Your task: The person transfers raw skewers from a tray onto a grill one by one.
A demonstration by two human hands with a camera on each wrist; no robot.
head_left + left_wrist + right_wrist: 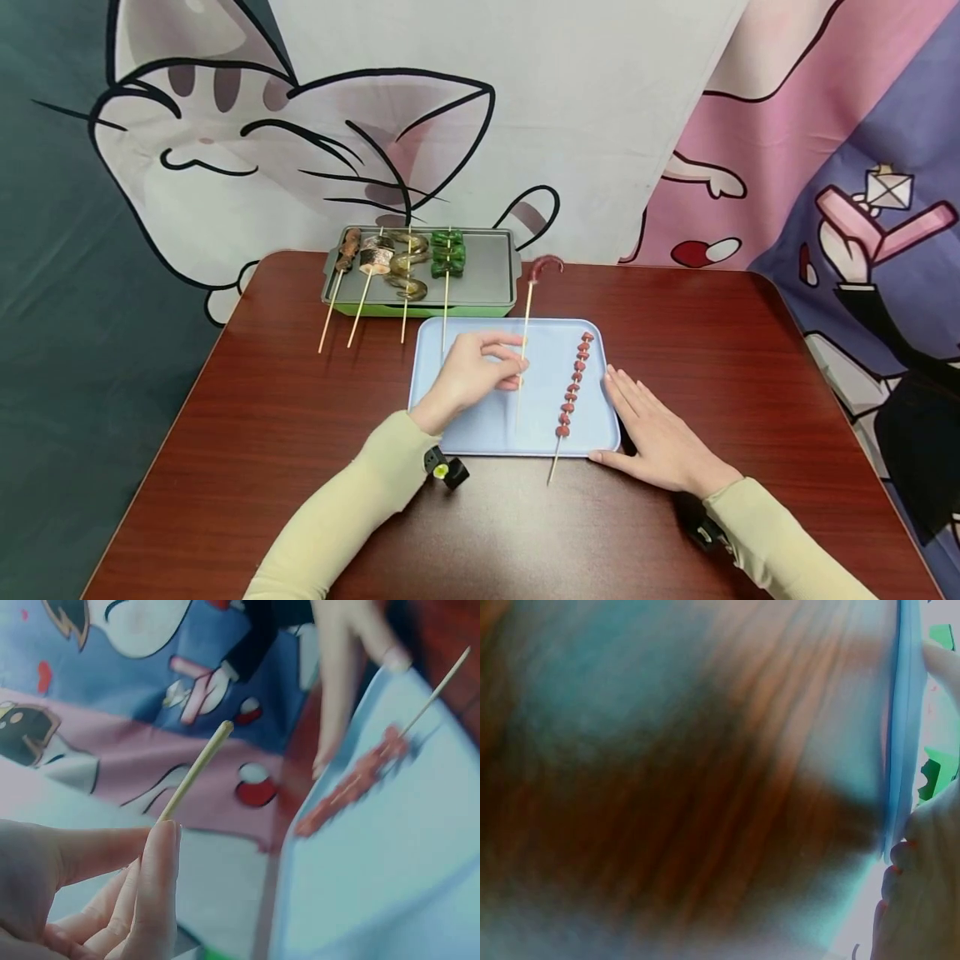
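Observation:
My left hand (471,367) pinches a wooden skewer (528,308) between thumb and fingers, above the pale blue tray (480,429). A dark red, curled piece (543,267) sits at the skewer's upper end. In the left wrist view, the skewer's bare blunt end (199,769) sticks out past the fingertips. On the right part of the tray lies a skewer of small red pieces (573,387), its stick reaching over the near edge. My right hand (663,437) lies with straight fingers against the tray's right edge, also seen along the tray rim (906,712) in the right wrist view.
Behind the tray stands a grey grill pan (491,262) with a green base. Across it lie a brown meat skewer (348,250), a pale chunk skewer with dark bands (377,255), a wavy olive-brown skewer (407,265) and a green pepper skewer (448,254). A printed curtain hangs behind the table (247,425).

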